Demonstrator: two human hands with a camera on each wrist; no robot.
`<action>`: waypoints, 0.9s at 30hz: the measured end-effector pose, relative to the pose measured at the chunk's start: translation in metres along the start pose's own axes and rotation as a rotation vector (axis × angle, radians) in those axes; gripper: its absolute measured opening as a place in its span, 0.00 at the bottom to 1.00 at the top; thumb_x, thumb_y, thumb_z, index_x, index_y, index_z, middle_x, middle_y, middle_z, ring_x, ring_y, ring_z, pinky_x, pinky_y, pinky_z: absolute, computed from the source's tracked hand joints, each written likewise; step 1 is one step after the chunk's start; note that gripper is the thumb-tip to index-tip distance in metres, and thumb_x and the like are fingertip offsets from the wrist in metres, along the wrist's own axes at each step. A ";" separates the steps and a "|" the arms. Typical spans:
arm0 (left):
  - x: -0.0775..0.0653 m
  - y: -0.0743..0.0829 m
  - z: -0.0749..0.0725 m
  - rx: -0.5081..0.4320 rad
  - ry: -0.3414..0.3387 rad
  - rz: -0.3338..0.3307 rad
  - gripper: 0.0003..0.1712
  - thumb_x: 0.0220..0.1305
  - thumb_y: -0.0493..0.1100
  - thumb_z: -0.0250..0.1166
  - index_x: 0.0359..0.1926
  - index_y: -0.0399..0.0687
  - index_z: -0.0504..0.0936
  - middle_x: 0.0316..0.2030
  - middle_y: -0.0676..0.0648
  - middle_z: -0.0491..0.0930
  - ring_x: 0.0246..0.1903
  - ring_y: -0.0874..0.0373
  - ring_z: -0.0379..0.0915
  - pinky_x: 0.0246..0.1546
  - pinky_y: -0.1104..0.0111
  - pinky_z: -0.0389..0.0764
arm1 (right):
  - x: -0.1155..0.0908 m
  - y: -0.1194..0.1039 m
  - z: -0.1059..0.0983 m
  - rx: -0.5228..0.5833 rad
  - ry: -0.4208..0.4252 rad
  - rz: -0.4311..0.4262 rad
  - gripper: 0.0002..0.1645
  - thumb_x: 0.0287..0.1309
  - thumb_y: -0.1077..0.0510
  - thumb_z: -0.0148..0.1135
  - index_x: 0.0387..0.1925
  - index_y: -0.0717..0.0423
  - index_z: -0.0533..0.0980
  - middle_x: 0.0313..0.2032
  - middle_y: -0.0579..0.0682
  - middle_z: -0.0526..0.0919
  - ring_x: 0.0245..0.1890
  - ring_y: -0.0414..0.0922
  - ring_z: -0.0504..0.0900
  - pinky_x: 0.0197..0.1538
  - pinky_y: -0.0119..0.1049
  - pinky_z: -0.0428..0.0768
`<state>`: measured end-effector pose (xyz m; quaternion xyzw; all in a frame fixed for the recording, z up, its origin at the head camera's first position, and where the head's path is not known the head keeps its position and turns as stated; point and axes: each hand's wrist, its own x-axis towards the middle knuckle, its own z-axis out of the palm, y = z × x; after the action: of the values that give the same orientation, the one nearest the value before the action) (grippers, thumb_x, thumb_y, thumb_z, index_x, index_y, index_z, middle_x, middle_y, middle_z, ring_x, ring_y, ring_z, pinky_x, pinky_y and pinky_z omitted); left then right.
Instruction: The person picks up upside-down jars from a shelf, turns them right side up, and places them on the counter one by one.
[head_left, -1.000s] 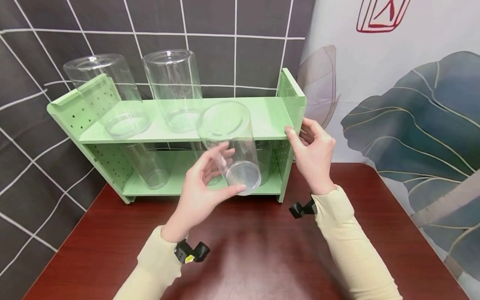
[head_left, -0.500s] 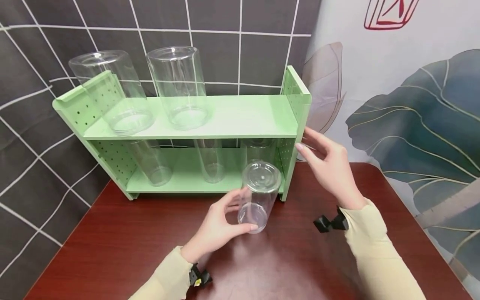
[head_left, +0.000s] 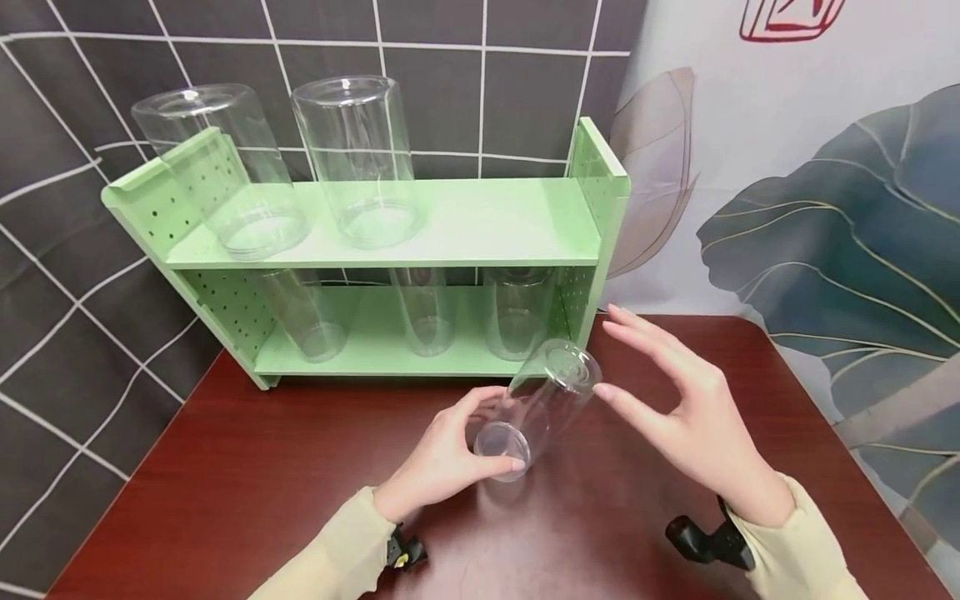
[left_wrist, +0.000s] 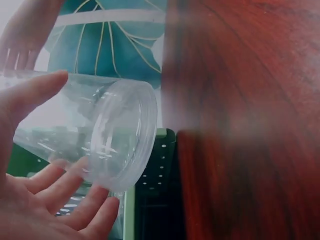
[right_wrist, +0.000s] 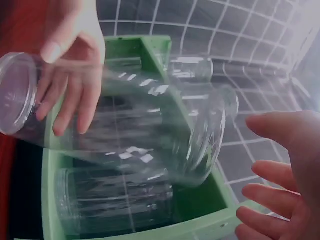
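A dark grey backdrop with a white grid (head_left: 435, 92) is set behind a reddish-brown wooden table (head_left: 285, 467), whose rounded far corner can be seen at right. Tabletop is left exposed in front of a pale green two-tier shelf with perforated ends (head_left: 495, 221), widest to the left. On the upper tier, two large clear cylinders (head_left: 358, 158) are stood left of centre; the right part is left uncovered. In front of the shelf's lower right, a clear plastic cylinder (head_left: 536, 408) is held tilted, its upper end leaned right; contact with the table cannot be told. The way behind it is blocked by the shelf's edge and three smaller clear cylinders (head_left: 427, 325) on the lower tier. Its lower part is gripped between the left hand's (head_left: 442, 462) thumb and fingers. The right hand (head_left: 697, 421) is held just beside the upper end, thumb and fingers spread apart.
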<state>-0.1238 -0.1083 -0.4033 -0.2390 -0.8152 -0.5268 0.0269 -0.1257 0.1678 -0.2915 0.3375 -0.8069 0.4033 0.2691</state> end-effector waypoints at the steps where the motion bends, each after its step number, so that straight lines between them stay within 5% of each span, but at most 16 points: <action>1: 0.000 0.000 0.000 0.012 0.012 0.000 0.43 0.49 0.44 0.84 0.65 0.55 0.73 0.56 0.58 0.80 0.55 0.60 0.76 0.58 0.64 0.77 | -0.001 -0.003 0.000 -0.009 -0.003 -0.026 0.33 0.54 0.58 0.78 0.62 0.58 0.79 0.65 0.54 0.77 0.66 0.53 0.73 0.69 0.32 0.67; 6: 0.002 0.005 -0.003 0.100 0.063 -0.020 0.41 0.45 0.51 0.85 0.61 0.62 0.76 0.52 0.64 0.77 0.50 0.65 0.73 0.54 0.61 0.76 | -0.007 0.000 0.007 -0.056 -0.057 -0.120 0.38 0.64 0.34 0.64 0.62 0.58 0.79 0.66 0.54 0.76 0.69 0.57 0.69 0.72 0.37 0.63; 13: 0.004 0.014 -0.002 0.164 0.073 0.020 0.40 0.45 0.55 0.85 0.60 0.61 0.80 0.50 0.64 0.78 0.49 0.64 0.68 0.49 0.63 0.76 | -0.020 0.023 0.016 -0.200 -0.290 -0.109 0.45 0.45 0.49 0.83 0.66 0.53 0.76 0.67 0.51 0.74 0.71 0.54 0.66 0.75 0.41 0.56; 18: 0.006 0.017 0.000 0.203 0.067 0.070 0.40 0.44 0.54 0.85 0.59 0.58 0.80 0.52 0.65 0.80 0.49 0.62 0.67 0.48 0.61 0.75 | -0.026 0.035 0.025 -0.284 -0.413 -0.101 0.46 0.37 0.51 0.86 0.61 0.57 0.79 0.60 0.52 0.81 0.66 0.56 0.73 0.75 0.48 0.57; 27: 0.008 0.020 0.000 0.281 0.047 0.186 0.37 0.44 0.53 0.85 0.56 0.58 0.82 0.50 0.64 0.80 0.51 0.64 0.66 0.50 0.63 0.76 | -0.032 0.036 0.037 -0.342 -0.555 0.022 0.47 0.37 0.49 0.86 0.63 0.51 0.78 0.53 0.48 0.83 0.50 0.48 0.83 0.47 0.49 0.84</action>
<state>-0.1227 -0.0989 -0.3844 -0.2949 -0.8545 -0.4082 0.1278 -0.1392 0.1632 -0.3505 0.3757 -0.9091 0.1573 0.0871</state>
